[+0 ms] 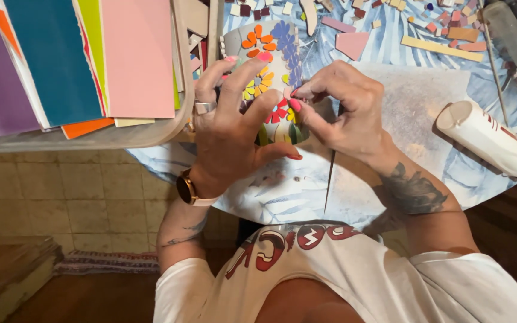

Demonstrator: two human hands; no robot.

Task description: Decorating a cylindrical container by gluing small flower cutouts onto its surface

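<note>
A grey cylindrical pot [270, 54] covered with mosaic flowers in orange, blue, yellow and red lies on its side above the table edge. My left hand [231, 125] wraps around it from the left, fingers spread over the flowers, with a ring and a wristwatch on. My right hand [345, 110] pinches at the pot's lower right side, fingertips pressed at a small pink piece next to a red flower. A thin dark pointed tool [330, 179] hangs down below my right hand.
A tray [151, 134] at left holds upright coloured sheets in purple, teal, green and pink. A white glue tube [489, 140] lies at right on the leaf-patterned tablecloth [492, 84]. Several loose tile pieces [438, 48] lie at the back. A tiled floor shows below.
</note>
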